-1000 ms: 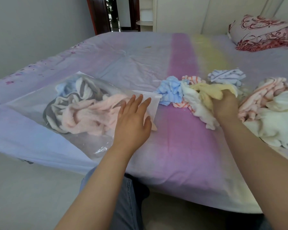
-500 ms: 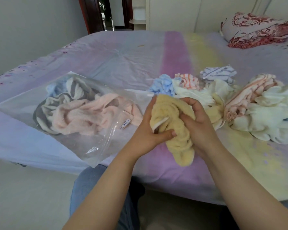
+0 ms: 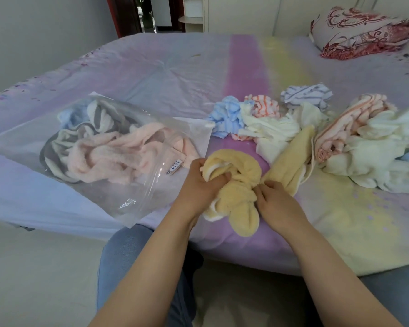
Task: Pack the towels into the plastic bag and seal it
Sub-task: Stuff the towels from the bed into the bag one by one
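A clear plastic bag [image 3: 137, 204] lies on the bed at the left, its mouth facing right, with a pink towel [image 3: 109, 159] and a grey-and-white towel [image 3: 57, 152] inside. Both hands hold a yellow towel [image 3: 236, 166] just right of the bag's mouth. My left hand [image 3: 198, 185] grips its bunched left end. My right hand [image 3: 276, 201] pinches the middle, and the towel's tail trails up to the right. Loose towels lie behind: blue [image 3: 224, 116], orange-striped [image 3: 262, 106], blue-striped [image 3: 305, 94], cream [image 3: 272, 131].
A heap of pink-striped and pale white towels [image 3: 376, 147] sits at the right on the bed [image 3: 163, 74]. A red patterned pillow [image 3: 361, 31] lies at the far right corner. My knees in jeans [image 3: 128, 256] are below the bed's edge.
My right hand pulled the yellow towel from the pile toward me and my left hand left the bag to grip it. Both hands have now lowered it, bunched, beside the bag's mouth.
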`<state>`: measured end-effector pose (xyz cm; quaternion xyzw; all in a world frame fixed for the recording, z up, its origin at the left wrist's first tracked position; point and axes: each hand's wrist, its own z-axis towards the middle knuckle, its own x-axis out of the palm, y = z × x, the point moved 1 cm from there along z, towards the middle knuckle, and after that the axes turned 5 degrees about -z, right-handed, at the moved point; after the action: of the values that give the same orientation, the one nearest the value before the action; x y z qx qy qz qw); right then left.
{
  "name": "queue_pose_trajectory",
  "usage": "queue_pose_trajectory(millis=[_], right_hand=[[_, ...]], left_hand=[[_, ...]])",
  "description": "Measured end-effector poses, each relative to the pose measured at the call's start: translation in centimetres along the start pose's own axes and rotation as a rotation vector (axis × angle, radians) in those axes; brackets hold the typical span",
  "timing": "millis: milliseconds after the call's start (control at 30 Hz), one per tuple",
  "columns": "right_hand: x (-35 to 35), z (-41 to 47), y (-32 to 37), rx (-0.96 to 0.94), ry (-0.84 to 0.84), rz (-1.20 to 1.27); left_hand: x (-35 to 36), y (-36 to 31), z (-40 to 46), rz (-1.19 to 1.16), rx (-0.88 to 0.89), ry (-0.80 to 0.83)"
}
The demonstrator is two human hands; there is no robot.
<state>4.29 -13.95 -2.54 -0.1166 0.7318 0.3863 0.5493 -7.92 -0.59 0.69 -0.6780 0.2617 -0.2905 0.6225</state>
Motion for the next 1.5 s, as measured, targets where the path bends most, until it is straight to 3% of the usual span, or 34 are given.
queue_pose_trajectory(millis=[67,133,200,233,333,367,433,500,533,633,700,867,967,1033,1067,1100,1167,1233,1333,1500], right_hand=[[-0.8,-0.5,0.5,0.085,-0.108,0.116],[-1.6,-1.1,0.9,0.226,-0.159,0.583],[-1.8,-1.9,1.4,0.288,-0.102,1.139],[-1.9,-2.4,1.7,0.265,-0.086,1.255],[-0.9,-2.8,1.8,0.132,-0.121,1.157],[-0.7,-2.8,1.9,0.097,-0.197,1.073],[-0.6,-2.2,1.8,0.029,-0.374,0.901],[-0.3,-1.9,1.5,-0.033,-0.411,0.759],[-0.1,-1.7,1.3,-0.061,-0.342,0.762],[0.2,-1.7,2.1,-0.064,0.024,1.072],[0.3,-1.5,2.8,-0.009,0.175,1.263],[1.6,0.5,5.2,0.101,0.113,1.432],[1.2,1.4,6.7,0.14,0.083,1.567],[1.1,2.1,7.9,0.153,0.083,1.597],[1.3,2.6,8.8,0.144,0.103,1.609],[1.5,2.8,10.2,0.126,0.115,1.603],[2.9,3.5,12.0,0.029,-0.021,1.439],[4.9,3.9,11.9,-0.146,-0.223,1.054],[7.5,3.3,10.6,-0.332,-0.231,0.58],[7.6,3.6,11.1,-0.548,-0.157,0.167]], left_hand=[[0.5,0.2,0.2,-0.072,0.01,-0.035],[1.0,0.2,0.1,-0.109,-0.014,0.001],[1.3,0.8,0.2,-0.159,-0.118,0.124],[1.4,0.9,0.1,-0.216,-0.183,0.211],[1.8,1.5,-0.9,-0.57,-0.417,0.445],[1.9,1.7,-1.0,-0.655,-0.435,0.501],[1.9,2.3,-1.0,-0.635,-0.337,0.465],[1.5,2.3,-0.8,-0.523,-0.215,0.337],[1.4,2.0,-0.8,-0.451,-0.163,0.284],[1.3,0.7,-1.2,-0.166,0.008,0.273],[1.0,0.1,-1.4,0.048,0.104,0.283],[-1.7,-1.1,-1.7,0.543,0.192,0.134],[-3.8,-3.4,-2.8,0.553,0.499,-0.228],[-6.0,-3.7,-2.4,0.905,0.684,-0.448],[-7.2,-3.3,-1.9,1.058,0.652,-0.488],[-8.2,-2.9,-1.5,1.156,0.551,-0.477],[-9.8,-2.2,-0.7,1.192,0.352,-0.403],[-10.7,-2.0,0.0,1.103,0.261,-0.334],[-10.9,-2.6,0.8,0.903,0.28,-0.275],[-10.0,-3.7,1.3,0.587,0.367,-0.222]])
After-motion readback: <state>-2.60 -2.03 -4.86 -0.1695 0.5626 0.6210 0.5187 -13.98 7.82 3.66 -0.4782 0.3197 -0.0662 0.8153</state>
